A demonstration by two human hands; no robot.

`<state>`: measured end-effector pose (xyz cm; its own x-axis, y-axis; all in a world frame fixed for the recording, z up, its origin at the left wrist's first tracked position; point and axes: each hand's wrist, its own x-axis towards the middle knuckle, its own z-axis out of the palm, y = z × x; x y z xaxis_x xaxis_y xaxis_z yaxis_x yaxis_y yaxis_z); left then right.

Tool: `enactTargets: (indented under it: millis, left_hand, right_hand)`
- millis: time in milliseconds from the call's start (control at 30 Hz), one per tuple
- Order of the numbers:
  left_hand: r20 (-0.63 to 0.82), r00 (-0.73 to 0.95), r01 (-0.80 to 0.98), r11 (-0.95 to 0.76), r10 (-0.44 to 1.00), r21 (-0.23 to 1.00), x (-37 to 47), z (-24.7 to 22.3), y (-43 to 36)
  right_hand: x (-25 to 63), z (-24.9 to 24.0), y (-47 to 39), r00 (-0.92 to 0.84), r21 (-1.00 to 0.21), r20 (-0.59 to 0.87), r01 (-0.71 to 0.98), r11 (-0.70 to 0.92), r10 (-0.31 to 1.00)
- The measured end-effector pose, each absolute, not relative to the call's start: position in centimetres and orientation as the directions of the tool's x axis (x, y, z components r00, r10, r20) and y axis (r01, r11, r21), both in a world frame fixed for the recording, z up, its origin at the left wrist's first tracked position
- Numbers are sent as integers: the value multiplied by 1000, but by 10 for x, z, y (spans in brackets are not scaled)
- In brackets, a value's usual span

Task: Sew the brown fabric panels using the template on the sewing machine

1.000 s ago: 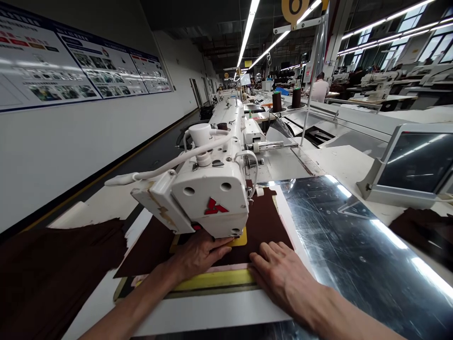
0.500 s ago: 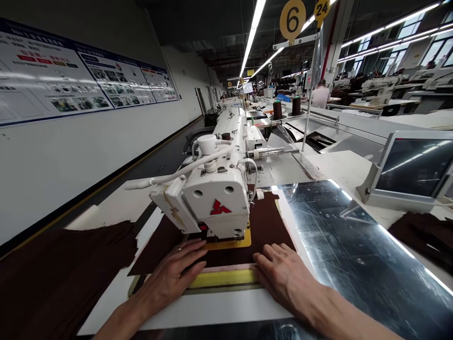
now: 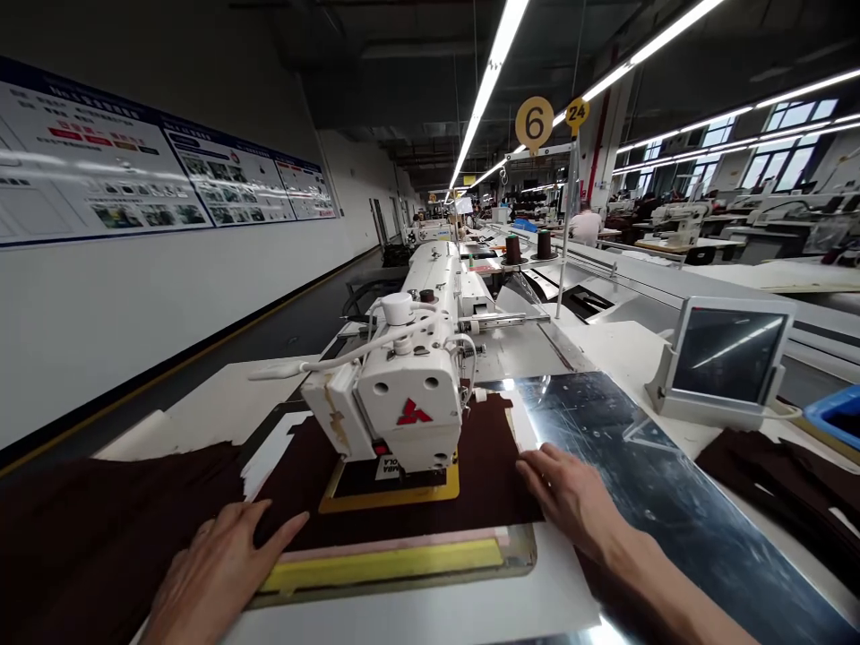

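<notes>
A dark brown fabric panel (image 3: 487,475) lies flat under the head of a white sewing machine (image 3: 409,408). A yellow clamp frame (image 3: 390,502) rests on the panel, with a lettered label (image 3: 388,468) partly showing inside it. Along the front edge runs a yellow strip (image 3: 382,566) on the template. My left hand (image 3: 219,560) lies with thumb and fingers apart at the panel's left front, beside a brown fabric pile (image 3: 121,511). At the panel's right edge, my right hand (image 3: 571,493) has its fingers bent together on the fabric; its fingertips are partly hidden.
A shiny metal plate (image 3: 605,439) covers the table to the right. Beyond it stand a small screen (image 3: 729,354) and more brown fabric pieces (image 3: 786,484), with a blue bin (image 3: 837,417) at the edge. Two thread cones (image 3: 514,249) stand behind the machine.
My left hand has moved left and toward me, off the front of the yellow frame. My right hand has shifted to the panel's right edge. The view has tilted up.
</notes>
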<state>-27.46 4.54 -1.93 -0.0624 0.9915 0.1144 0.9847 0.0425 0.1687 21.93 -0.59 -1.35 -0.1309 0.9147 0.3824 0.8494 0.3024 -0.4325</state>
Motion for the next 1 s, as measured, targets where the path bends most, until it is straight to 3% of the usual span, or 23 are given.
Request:
enactTargets:
  millis: [100, 200, 433, 733, 1000]
  left_hand:
    - [-34, -140, 981, 143, 990, 135, -252, -2, 49]
    - [-171, -88, 985, 112, 981, 135, -234, 4, 52]
    - [-149, 95, 972, -59, 984, 226, -200, -8, 40]
    - [-160, -24, 969, 62, 987, 238, -187, 6, 23]
    - [-162, 70, 971, -30, 984, 238, -161, 5, 16]
  right_hand:
    - [236, -19, 2, -80, -457, 368, 852, 255, 927]
    - [244, -23, 7, -45, -481, 363, 846, 228, 931]
    - [257, -26, 14, 7, -523, 394, 824, 218, 919]
    - [261, -24, 15, 38, -539, 416, 815, 213, 909]
    - [283, -30, 8, 133, -513, 420, 851, 115, 898]
